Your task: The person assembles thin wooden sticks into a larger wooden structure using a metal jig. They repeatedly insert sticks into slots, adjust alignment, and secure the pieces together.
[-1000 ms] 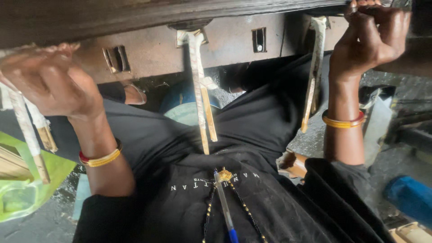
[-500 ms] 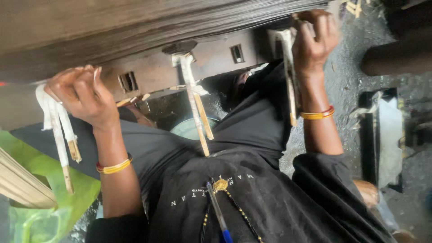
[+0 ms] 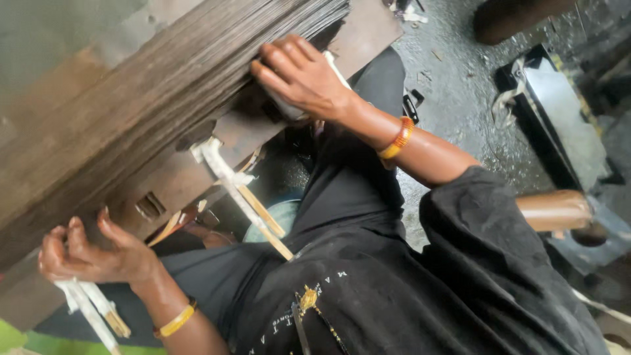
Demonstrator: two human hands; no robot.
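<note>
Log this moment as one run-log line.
left hand: on stack's lower edge, by white strips | right hand: pressed on stack's upper end | middle strips: hanging loose | view: tilted
</note>
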